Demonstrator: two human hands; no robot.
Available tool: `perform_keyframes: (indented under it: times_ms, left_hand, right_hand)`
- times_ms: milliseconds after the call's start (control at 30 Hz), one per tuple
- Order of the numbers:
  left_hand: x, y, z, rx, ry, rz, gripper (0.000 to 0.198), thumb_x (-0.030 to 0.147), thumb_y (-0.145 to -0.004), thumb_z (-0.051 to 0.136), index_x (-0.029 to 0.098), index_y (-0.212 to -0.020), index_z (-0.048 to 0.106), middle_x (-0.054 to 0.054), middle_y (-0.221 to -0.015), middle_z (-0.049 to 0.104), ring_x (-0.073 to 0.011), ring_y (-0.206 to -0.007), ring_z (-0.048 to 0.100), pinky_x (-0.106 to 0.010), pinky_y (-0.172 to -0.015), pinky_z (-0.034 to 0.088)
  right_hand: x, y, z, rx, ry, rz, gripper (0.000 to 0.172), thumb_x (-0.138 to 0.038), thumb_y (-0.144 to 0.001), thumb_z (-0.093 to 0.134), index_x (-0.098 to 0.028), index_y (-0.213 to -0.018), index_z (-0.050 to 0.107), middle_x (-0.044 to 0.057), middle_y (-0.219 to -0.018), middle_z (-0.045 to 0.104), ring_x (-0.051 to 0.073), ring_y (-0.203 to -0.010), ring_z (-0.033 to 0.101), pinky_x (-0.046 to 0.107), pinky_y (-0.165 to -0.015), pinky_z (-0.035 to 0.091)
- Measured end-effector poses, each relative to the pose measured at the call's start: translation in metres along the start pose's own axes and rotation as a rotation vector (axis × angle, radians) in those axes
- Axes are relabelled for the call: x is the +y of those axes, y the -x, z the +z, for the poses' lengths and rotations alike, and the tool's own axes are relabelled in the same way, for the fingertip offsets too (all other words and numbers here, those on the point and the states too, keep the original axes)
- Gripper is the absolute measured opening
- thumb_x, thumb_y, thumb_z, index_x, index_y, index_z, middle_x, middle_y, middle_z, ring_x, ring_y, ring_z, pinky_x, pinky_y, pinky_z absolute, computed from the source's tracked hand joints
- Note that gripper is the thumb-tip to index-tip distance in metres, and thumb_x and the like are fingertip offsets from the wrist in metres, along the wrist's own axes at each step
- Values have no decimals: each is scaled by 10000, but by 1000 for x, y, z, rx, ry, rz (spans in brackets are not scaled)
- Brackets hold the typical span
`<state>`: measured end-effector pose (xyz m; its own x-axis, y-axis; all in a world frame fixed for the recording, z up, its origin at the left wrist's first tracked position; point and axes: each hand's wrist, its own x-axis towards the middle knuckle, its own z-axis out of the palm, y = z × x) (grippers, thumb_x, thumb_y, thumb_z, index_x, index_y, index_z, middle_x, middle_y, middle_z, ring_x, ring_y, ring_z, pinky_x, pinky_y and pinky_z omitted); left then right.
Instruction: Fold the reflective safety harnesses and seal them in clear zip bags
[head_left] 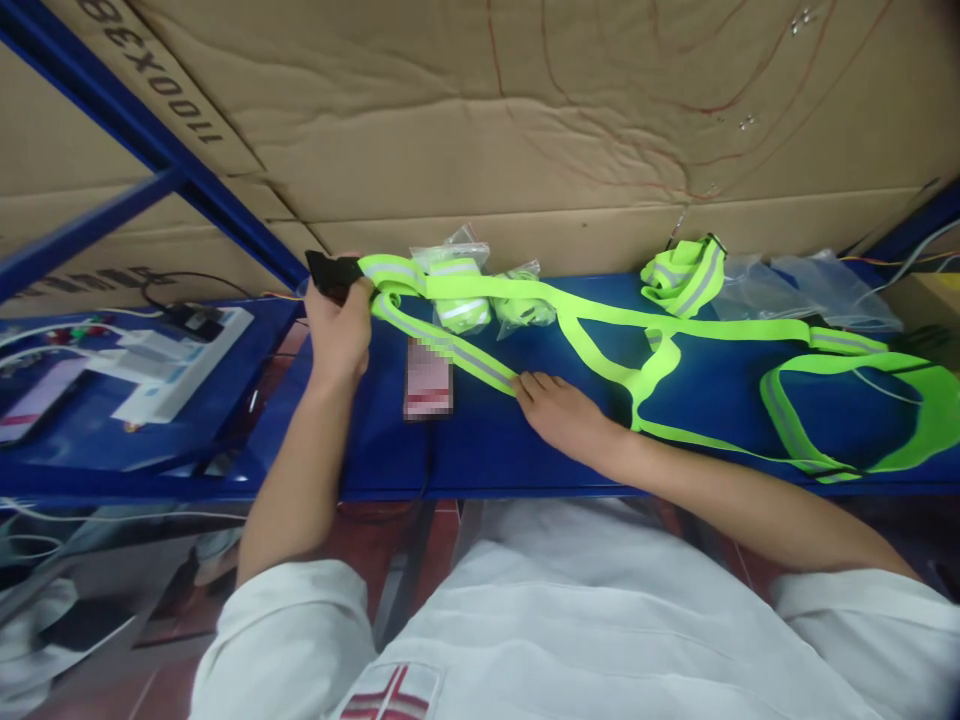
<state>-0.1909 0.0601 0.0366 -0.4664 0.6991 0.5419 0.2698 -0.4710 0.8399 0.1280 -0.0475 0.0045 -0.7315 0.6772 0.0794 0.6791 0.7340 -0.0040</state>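
My left hand is closed around a black buckle at the left end of a neon-yellow reflective harness. A grey stripe runs along its webbing. Between the fingers of my right hand is a lower strap of the same harness, drawn out at a slant from the left hand. The harness stretches to the right across the blue shelf, where its looped end lies. My fingers partly hide the buckle.
Behind the harness sit two bagged neon bundles and a loose rolled one. Clear plastic bags lie at right. A phone-like slab lies between my arms. A white power strip is at left, beside a blue frame post.
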Motion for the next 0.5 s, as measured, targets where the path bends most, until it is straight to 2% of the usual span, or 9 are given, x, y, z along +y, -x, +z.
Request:
perform_keyframes:
  times_ms: [100, 167, 267, 333, 367, 433, 500]
  left_hand:
    - [-5, -3, -4, 10, 9, 50, 308, 312, -730, 867, 156, -890, 654, -41, -1047, 698, -117, -931, 619, -248, -878, 480]
    - [-8, -3, -5, -25, 10, 49, 426, 406, -726, 951, 146, -940, 691, -43, -1050, 706, -120, -925, 620, -251, -874, 485]
    - [-8, -3, -3, -41, 14, 39, 619, 594, -704, 1000, 147, -1017, 710, -42, -1066, 705, -116, -914, 612, -259, -880, 500]
    - [-5, -3, -2, -42, 83, -50, 757, 676, -628, 1024, 169, -1082, 691, -28, -1046, 689, -118, -887, 628, -279, -868, 530]
    - [-2, -3, -1, -54, 144, -122, 828, 684, -571, 1046, 187, -1119, 675, -21, -1037, 686, -129, -889, 652, -297, -864, 553]
    - [4, -3, 1, -94, 281, -255, 944, 638, -458, 1095, 219, -1170, 638, -16, -1037, 697, -174, -944, 710, -344, -880, 605]
    - [10, -3, 2, -110, 375, -282, 930, 576, -433, 1114, 226, -1137, 617, -27, -1076, 714, -198, -1013, 731, -367, -914, 638]
  right_hand:
    - [25, 21, -14, -40, -15, -11, 509, 37, -1018, 429, -73, -1445, 682, 241, -1386, 730, 359, -1151, 775, 448, -937, 643]
    - [44, 32, -24, -31, -114, 85, 505, 38, -983, 467, -121, -1414, 676, 196, -1302, 760, 324, -1015, 799, 405, -853, 640]
    - [75, 39, -34, -30, -501, 336, 372, -81, -1074, 433, -174, -1364, 648, 116, -1045, 792, 261, -850, 800, 325, -726, 622]
    - [90, 40, -38, -98, -786, 453, 314, -245, -1156, 388, -193, -1339, 639, 45, -804, 735, 217, -641, 741, 273, -563, 564]
    - [95, 39, -39, -135, -895, 481, 314, -326, -1168, 406, -200, -1338, 638, 24, -761, 711, 196, -558, 696, 256, -493, 521]
    - [100, 39, -37, -164, -999, 481, 340, -432, -1141, 507, -205, -1354, 644, 30, -845, 742, 167, -499, 652, 253, -431, 482]
    - [99, 40, -34, -122, -960, 427, 388, -470, -1089, 619, -205, -1368, 666, 71, -1032, 786, 183, -593, 714, 288, -506, 564]
